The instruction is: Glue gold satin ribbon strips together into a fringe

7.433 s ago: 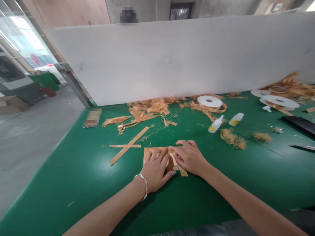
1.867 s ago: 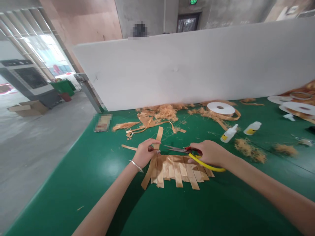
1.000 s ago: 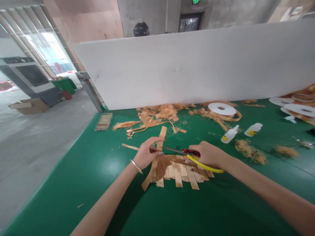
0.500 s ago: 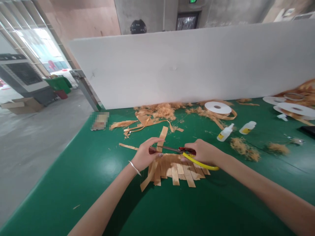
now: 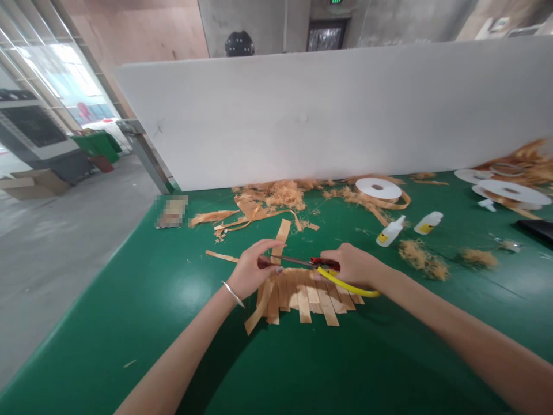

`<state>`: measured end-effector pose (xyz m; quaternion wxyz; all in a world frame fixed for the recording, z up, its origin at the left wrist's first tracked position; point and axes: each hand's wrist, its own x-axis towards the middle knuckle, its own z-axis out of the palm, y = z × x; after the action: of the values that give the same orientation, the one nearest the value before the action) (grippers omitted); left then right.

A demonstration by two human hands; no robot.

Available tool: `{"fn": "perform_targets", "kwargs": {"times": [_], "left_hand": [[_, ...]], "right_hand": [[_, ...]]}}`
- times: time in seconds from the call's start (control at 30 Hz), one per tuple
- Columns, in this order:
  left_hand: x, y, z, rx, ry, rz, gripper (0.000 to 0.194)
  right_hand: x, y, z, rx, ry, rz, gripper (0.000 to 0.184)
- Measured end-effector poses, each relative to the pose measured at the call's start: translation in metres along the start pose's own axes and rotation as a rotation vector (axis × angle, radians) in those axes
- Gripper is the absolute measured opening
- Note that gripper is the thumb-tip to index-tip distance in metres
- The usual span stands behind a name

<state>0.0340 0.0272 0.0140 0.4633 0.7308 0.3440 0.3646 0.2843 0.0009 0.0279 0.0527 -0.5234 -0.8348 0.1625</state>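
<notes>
My left hand [image 5: 252, 270], with a silver bangle at the wrist, pinches a tan ribbon strip [image 5: 282, 235] that slants away from me over the table. In my right hand [image 5: 355, 265] is a pair of scissors [image 5: 348, 283] with a yellow handle and some red near the pivot. Their blades point left and reach across the strip beside my left fingertips. Whether the blades are fully closed cannot be made out. Beneath both hands, a row of cut tan strips [image 5: 305, 300] lies side by side and overlapping on the green table [image 5: 276, 369].
Behind lie shredded tan fibres [image 5: 285, 195] and a white ribbon reel [image 5: 378, 188]. Two small bottles, a nearer one [image 5: 390, 231] and a farther one [image 5: 429, 223], are at right, near fibre tufts [image 5: 423, 259]. More reels [image 5: 514, 193] lie farther right. A white panel [image 5: 302, 115] borders the table's back.
The whole view has shifted slightly, so everything appears a little farther left and up. Both hands, the scissors and the strip keep nearly the same arrangement.
</notes>
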Motion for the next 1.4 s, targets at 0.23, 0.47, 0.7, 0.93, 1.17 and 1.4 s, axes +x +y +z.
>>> {"fn": "perform_targets", "kwargs": {"times": [0.23, 0.47, 0.7, 0.93, 1.17, 1.4], "left_hand": [[0.0, -0.0005, -0.0002, 0.02, 0.003, 0.0, 0.039], [0.0002, -0.0011, -0.0031, 0.036, 0.003, 0.01, 0.041], [0.0001, -0.0011, -0.0037, 0.044, 0.013, 0.027, 0.042], [0.0003, -0.0019, -0.003, 0.053, 0.003, 0.026, 0.041], [0.0003, -0.0011, -0.003, 0.041, 0.012, 0.023, 0.041], [0.0007, -0.0011, -0.0035, 0.035, 0.003, 0.018, 0.043]], "right_hand": [[-0.0003, -0.0028, -0.0016, -0.024, -0.027, 0.025, 0.035], [0.0005, -0.0015, -0.0025, -0.046, -0.021, 0.05, 0.033], [-0.0006, -0.003, -0.0045, -0.08, -0.018, 0.07, 0.037], [0.0, -0.0038, -0.0046, -0.136, -0.013, 0.078, 0.027], [-0.0005, -0.0032, -0.0032, -0.158, 0.01, 0.081, 0.023], [-0.0022, -0.0028, -0.0047, -0.134, 0.006, 0.107, 0.028]]}}
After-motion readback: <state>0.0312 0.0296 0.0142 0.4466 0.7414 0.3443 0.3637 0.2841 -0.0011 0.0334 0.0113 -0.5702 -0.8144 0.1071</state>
